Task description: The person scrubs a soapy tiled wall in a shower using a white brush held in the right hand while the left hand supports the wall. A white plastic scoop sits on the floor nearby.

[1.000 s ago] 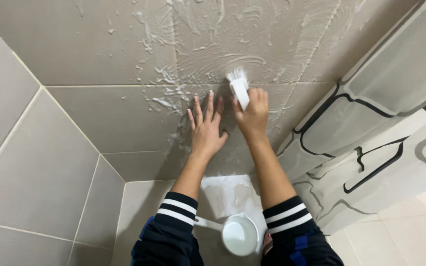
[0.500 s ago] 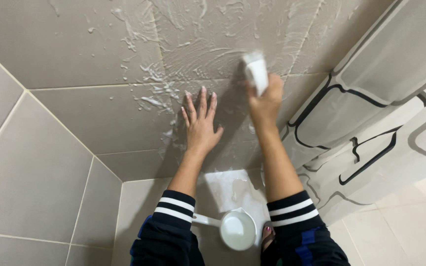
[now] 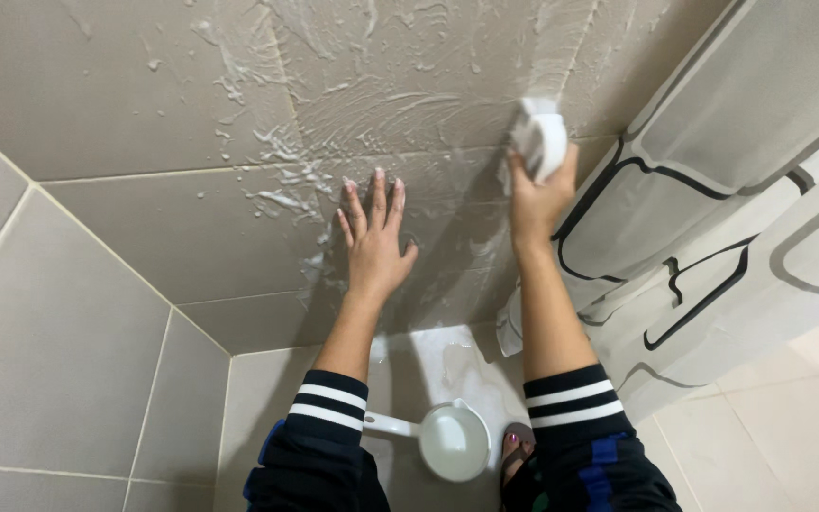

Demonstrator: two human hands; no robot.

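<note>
Two hands on one soapy tiled wall (image 3: 144, 218). Left hand (image 3: 373, 237), centre frame: flat, fingers spread, empty. Right hand (image 3: 537, 194), upper right: closed round one white scrubber (image 3: 539, 139). One white dipper (image 3: 447, 441), bottom centre. One curtain (image 3: 741, 190), right.

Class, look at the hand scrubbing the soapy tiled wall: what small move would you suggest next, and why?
Probably a sweep of the brush to the left, toward the thick foam above the left hand. The right hand holds the brush near the shower curtain, where the lather looks spread thin, while those clumps look unscrubbed. The left hand lies flat on the wall.
</note>
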